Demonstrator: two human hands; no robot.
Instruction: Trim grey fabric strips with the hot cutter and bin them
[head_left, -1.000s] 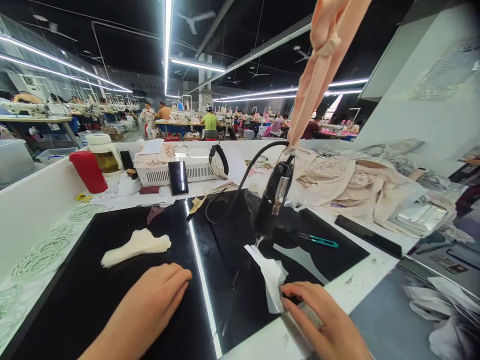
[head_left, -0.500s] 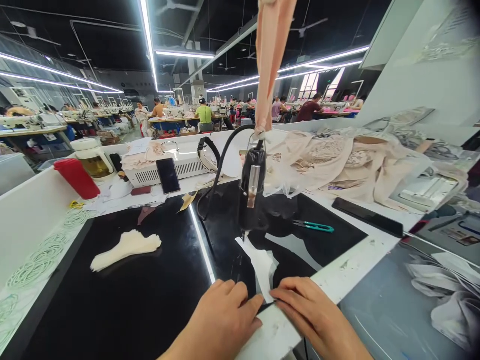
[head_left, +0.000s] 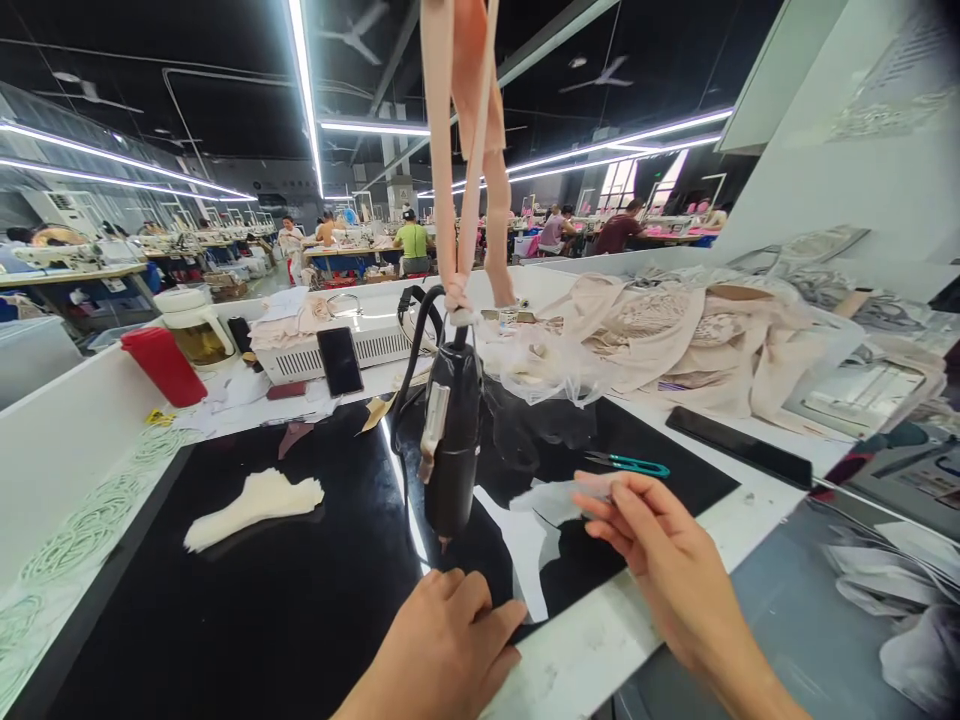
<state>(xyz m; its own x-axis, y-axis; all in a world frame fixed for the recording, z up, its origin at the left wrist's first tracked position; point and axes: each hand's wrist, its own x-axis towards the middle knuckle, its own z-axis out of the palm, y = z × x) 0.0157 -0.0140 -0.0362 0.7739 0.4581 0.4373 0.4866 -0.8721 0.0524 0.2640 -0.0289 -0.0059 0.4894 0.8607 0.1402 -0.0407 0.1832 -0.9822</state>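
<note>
White fabric piece [head_left: 555,498] pinched in right hand [head_left: 660,560]; left hand [head_left: 442,650] flat, empty, on mat [head_left: 262,600].

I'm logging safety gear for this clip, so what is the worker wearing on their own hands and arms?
Nothing. The left hand and right hand are both bare: no gloves, rings, watch or bands show. The left forearm and right forearm are uncovered to the picture's lower edge, so no sleeve is in view.
</note>
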